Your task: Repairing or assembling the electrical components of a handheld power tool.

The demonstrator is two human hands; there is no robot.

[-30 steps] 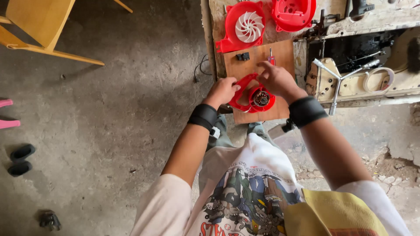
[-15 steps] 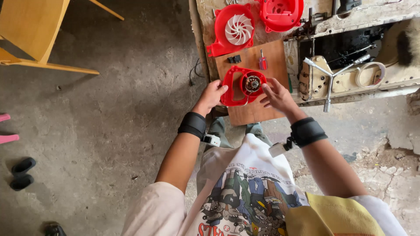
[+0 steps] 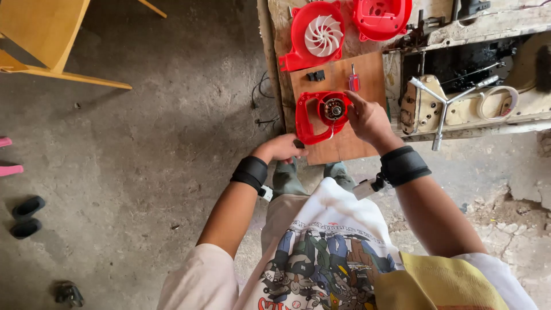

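bench (image 3: 275, 34) | wood board (image 3: 344, 150) w/ red housing (image 3: 313, 112), screwdriver (image 3: 354, 81), blk clip (image 3: 315, 75) | fan casing (image 3: 318, 34)

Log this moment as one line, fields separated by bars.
left hand: grips lower edge of red motor housing | right hand: fingers at its motor core | surface: wooden board | nearby: red screwdriver, white-fan housing

- You're wearing black wrist bands (image 3: 250, 172) and a white shirt (image 3: 327, 247) showing a multicoloured print.
- You're facing a red housing (image 3: 313, 117), a second red shell (image 3: 298, 43) showing a white fan (image 3: 323, 35), and a brown board (image 3: 344, 143).
- A yellow chair (image 3: 40, 34) is standing over grey floor (image 3: 143, 143).
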